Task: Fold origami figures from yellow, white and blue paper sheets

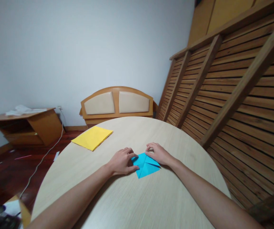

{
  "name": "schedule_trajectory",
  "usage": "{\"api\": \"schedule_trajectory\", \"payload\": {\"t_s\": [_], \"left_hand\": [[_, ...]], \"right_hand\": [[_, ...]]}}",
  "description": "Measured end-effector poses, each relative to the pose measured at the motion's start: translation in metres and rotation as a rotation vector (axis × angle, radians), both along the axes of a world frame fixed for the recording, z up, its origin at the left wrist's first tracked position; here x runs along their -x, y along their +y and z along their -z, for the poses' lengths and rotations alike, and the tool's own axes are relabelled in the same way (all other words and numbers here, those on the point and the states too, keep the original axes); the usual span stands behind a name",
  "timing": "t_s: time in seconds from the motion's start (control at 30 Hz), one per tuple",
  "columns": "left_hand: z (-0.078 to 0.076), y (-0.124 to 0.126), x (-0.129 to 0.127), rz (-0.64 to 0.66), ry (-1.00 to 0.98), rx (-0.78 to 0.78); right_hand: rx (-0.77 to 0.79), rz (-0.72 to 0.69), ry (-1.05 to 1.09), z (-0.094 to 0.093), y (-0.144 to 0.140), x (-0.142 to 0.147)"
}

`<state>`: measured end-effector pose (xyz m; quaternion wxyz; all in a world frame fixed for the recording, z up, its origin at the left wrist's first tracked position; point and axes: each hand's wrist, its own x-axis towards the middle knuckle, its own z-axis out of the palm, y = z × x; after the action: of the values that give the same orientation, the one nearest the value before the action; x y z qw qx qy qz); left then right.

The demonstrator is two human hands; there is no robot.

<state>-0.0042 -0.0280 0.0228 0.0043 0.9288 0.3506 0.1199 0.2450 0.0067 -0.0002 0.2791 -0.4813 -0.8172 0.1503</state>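
A small sheet of blue paper [149, 170], folded in several places, lies on the round table [175, 203]. Creases run across it, and a flap on its right side stands slightly raised. My left hand [123, 161] holds the paper's left side, with the thumb and index finger pressed on it a little apart and the other fingers curled. At the upper right edge, my right hand [160, 154] has its thumb and fingers bent together on the paper. Exactly what lies under the right fingertips is hidden.
A yellow stack of paper [92, 137] lies at the table's far left. Behind stands a wooden headboard [116, 101] with pale panels. Slatted wood [222, 92] leans along the right. To the left are a low cabinet [39, 127] and a white cable [43, 156] on the floor.
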Motion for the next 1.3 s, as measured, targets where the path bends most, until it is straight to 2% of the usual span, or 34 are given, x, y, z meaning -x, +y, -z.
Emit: {"api": "schedule_trajectory", "payload": {"t_s": [0.33,0.57,0.87,1.3], "left_hand": [[-0.001,-0.003,-0.001,0.032,-0.023,-0.005],[0.004,-0.003,-0.006,-0.05,-0.058,-0.005],[0.001,-0.003,-0.011,-0.134,-0.091,0.017],[0.004,0.003,-0.01,-0.339,-0.113,0.211]], "right_hand": [[0.069,-0.058,-0.058,-0.011,-0.01,-0.001],[0.135,-0.057,-0.094,-0.011,-0.01,-0.001],[0.166,-0.056,-0.131,-0.015,-0.012,0.001],[0.166,-0.173,-0.077,-0.015,-0.017,0.006]]}}
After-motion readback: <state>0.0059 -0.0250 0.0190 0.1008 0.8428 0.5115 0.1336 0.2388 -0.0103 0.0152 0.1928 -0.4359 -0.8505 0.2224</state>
